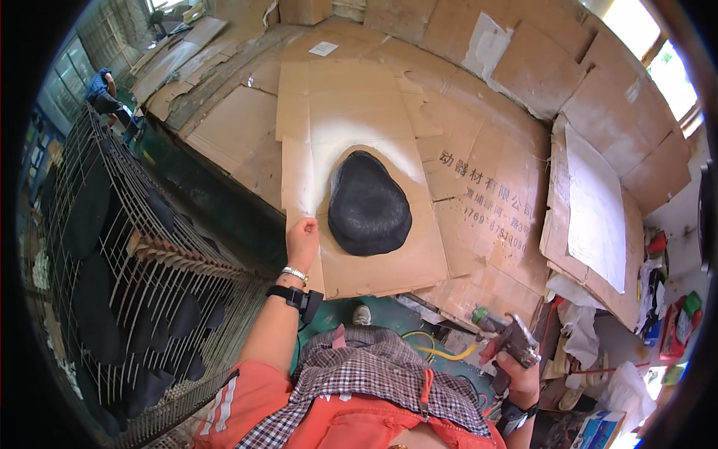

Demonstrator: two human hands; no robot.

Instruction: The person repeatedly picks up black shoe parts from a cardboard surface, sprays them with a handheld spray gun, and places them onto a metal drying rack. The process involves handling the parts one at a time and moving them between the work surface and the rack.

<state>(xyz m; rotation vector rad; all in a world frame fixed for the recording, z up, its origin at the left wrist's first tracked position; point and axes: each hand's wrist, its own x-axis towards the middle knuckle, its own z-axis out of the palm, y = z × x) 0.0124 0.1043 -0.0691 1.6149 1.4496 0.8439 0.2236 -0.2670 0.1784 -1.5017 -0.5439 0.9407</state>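
A black, rounded, pear-shaped pad (370, 206) lies flat on a cardboard sheet (329, 273) in front of me, its narrow end pointing away. Whitish mist marks spread over the cardboard around its far end. My left hand (302, 244) is closed at the sheet's left edge, just left of the pad and apart from it. Low on the right, away from the sheet, my right hand (517, 368) grips a metal spray gun (519, 340). A green fitting (480, 315) shows beside the gun. The right fingers are partly hidden by it.
At my left stands a wire rack (161, 262) holding several dark pads (96, 299). More cardboard panels (486, 179) cover the bench and its back. A yellow hose (449, 353) runs near my right side. Another person (108, 101) is at the far left.
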